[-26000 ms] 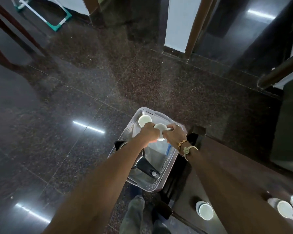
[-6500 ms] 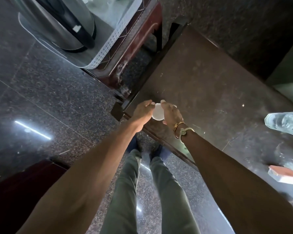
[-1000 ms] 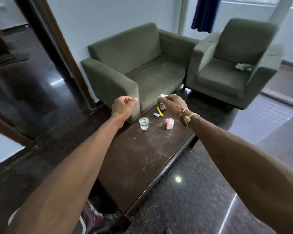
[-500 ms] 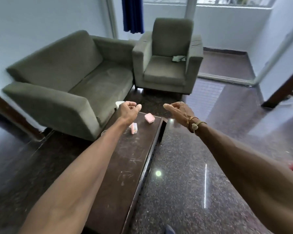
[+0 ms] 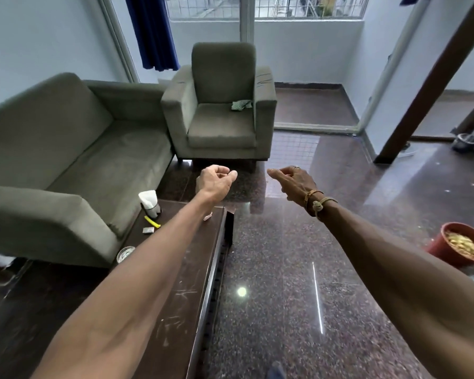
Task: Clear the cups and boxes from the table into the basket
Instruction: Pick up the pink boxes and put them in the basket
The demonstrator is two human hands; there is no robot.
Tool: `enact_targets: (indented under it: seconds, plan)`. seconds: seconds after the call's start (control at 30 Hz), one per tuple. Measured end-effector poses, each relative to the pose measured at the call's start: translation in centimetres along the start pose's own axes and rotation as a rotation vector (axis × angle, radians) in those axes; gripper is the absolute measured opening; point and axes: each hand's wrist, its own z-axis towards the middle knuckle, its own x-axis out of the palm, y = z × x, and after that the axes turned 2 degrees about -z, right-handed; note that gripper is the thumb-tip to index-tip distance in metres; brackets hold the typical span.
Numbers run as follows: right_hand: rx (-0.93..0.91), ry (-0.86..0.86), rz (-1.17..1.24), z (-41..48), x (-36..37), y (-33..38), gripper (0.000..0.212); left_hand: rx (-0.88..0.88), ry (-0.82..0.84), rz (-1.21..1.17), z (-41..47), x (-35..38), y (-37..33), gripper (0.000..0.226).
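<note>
My left hand (image 5: 216, 181) hovers over the far end of the dark wooden table (image 5: 175, 310), fingers curled in and holding nothing. My right hand (image 5: 293, 181) floats over the floor to the right of the table, fingers loosely bent and empty. A clear glass (image 5: 125, 253) stands at the table's left edge. A pink box (image 5: 208, 216) peeks out from behind my left forearm near the far right corner. A holder with white napkins (image 5: 149, 202), a yellow item (image 5: 152, 222) and a small grey packet (image 5: 148, 230) lie at the far left. The basket is out of view.
A green sofa (image 5: 66, 160) runs along the table's left side and a green armchair (image 5: 222, 110) stands beyond its far end. A red pot (image 5: 460, 244) sits on the polished stone floor at the right. A brown post (image 5: 427, 83) rises at the far right.
The view has swung right and the room has opened up. Both empty hands now sit past the table's far end, and my left forearm covers most of the pink boxes.
</note>
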Motion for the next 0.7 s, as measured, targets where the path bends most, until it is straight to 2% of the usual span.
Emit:
enact_targets:
  seconds: [0.37, 0.7]
  plan:
    - [0.025, -0.047, 0.046, 8.3, -4.1, -2.2, 0.06, 0.023, 0.014, -0.002, 6.1, 6.2, -4.0, 0.024]
    - [0.135, -0.045, 0.021, 14.5, -3.7, -4.5, 0.069, -0.001, 0.079, 0.001, 12.9, 10.7, -4.0, 0.024]
